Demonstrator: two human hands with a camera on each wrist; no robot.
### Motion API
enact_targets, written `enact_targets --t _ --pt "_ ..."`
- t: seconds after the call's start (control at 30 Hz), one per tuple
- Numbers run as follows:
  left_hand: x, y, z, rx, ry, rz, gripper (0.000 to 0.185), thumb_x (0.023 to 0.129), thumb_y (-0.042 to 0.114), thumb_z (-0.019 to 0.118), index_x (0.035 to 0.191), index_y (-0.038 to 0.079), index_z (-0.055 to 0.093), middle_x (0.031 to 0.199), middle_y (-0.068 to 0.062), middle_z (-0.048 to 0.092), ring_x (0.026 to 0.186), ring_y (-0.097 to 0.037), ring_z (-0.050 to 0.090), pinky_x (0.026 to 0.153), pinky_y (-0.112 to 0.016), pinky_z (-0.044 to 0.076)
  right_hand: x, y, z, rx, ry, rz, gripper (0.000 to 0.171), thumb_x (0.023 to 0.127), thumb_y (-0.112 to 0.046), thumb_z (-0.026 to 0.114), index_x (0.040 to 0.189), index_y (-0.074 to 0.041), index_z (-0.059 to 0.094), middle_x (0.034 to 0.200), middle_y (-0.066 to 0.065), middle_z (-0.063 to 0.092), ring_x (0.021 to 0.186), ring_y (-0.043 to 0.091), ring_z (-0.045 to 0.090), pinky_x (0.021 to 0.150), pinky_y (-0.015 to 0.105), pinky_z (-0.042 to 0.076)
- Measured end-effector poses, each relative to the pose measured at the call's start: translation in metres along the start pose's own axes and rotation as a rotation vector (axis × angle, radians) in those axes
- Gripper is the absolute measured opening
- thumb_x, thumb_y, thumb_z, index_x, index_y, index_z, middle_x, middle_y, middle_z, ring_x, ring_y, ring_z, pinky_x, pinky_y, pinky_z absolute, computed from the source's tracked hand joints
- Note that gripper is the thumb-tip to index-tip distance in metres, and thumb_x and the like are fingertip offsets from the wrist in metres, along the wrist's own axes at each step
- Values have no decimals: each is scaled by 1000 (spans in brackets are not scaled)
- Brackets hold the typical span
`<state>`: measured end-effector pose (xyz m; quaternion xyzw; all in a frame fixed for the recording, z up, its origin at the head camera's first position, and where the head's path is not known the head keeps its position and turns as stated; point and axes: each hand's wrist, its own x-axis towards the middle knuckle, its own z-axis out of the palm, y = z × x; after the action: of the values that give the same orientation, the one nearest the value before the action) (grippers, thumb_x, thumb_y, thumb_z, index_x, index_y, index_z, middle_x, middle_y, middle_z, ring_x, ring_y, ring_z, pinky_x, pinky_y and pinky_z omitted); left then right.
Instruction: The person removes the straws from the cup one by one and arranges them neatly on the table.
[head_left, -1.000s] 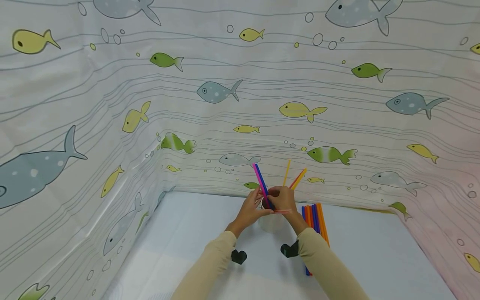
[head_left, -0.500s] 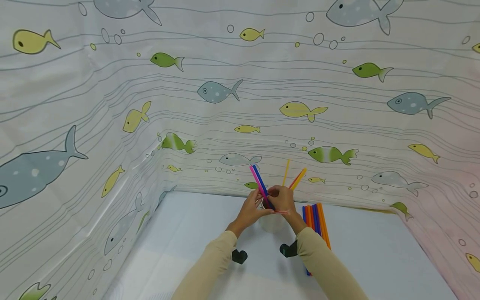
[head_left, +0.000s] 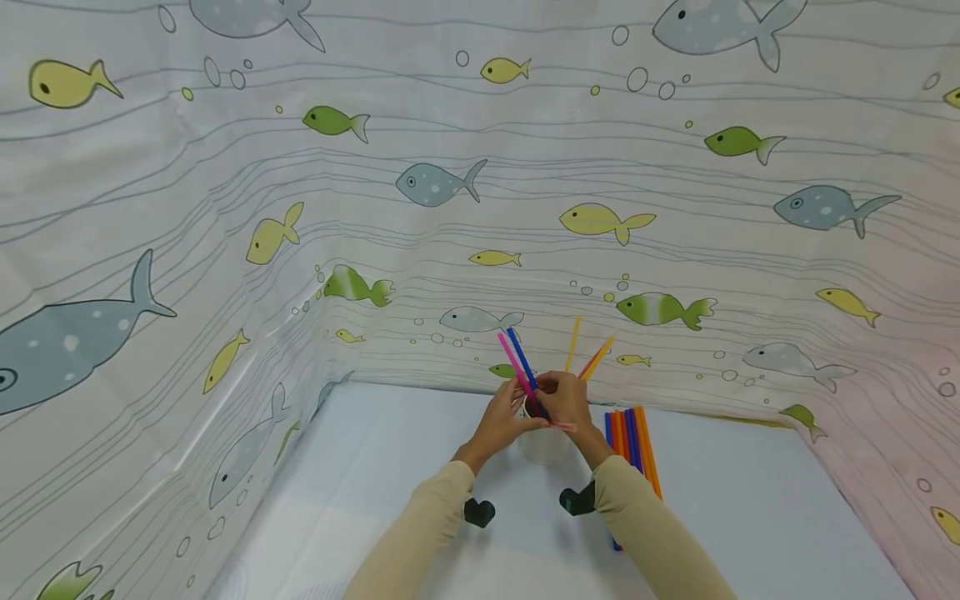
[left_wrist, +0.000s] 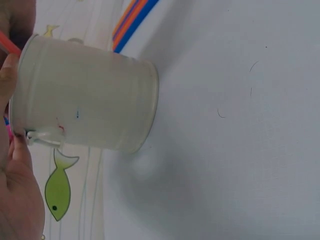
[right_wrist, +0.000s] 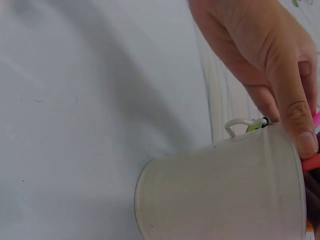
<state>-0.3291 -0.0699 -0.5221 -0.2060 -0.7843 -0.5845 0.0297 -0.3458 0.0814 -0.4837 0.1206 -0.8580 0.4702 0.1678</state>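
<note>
head: pink stick [head_left: 513, 358] leans further left

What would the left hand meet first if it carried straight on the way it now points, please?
The left hand would probably meet the pink straw first, then the blue straw beside it, though their depth is unclear.

Bucket [head_left: 543, 448] stands on table [head_left: 375, 467], my left hand [head_left: 501, 422] and right hand [head_left: 567, 400] at its top; straws [head_left: 521, 354] inside; pile [head_left: 633, 437] to right.

No text, label, brand or number is readable; the small blue mark [left_wrist: 77, 114] and red mark [left_wrist: 60, 125] on the pale bucket [left_wrist: 95, 90] are illegible.
</note>
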Motion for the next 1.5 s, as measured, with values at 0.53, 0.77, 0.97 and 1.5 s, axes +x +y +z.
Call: enact_targets --t 0.53,0.77,0.97,1.5 --pt "1 -3 1 38 9 -38 89 78 25 83 150 11 32 142 -7 43 132 -23 46 105 -29 41 9 -29 -23 48 64 -40 20 86 -4 73 105 -2 73 96 9 71 87 22 69 79 35 59" --pt "-2 1 1 47 12 -58 88 79 26 82 151 22 31 143 -6 42 133 -22 45 106 -31 41 13 -49 -36 77 76 -42 20 88 -8 72 108 -4 72 98 8 72 90 21 69 81 34 58" --pt "-2 4 1 61 13 -72 85 80 26 81 149 19 33 142 -6 43 133 -23 45 105 -32 42 21 -66 -50 101 114 -97 21 87 -7 73 108 -2 72 99 10 72 91 23 69 81 34 58" --pt "-2 3 1 71 24 -58 81 79 24 82 145 14 37 139 -7 46 131 -24 47 104 -31 43 30 -85 -107 61 222 -204 23 85 -3 75 107 1 72 99 13 72 90 25 69 79 32 58"
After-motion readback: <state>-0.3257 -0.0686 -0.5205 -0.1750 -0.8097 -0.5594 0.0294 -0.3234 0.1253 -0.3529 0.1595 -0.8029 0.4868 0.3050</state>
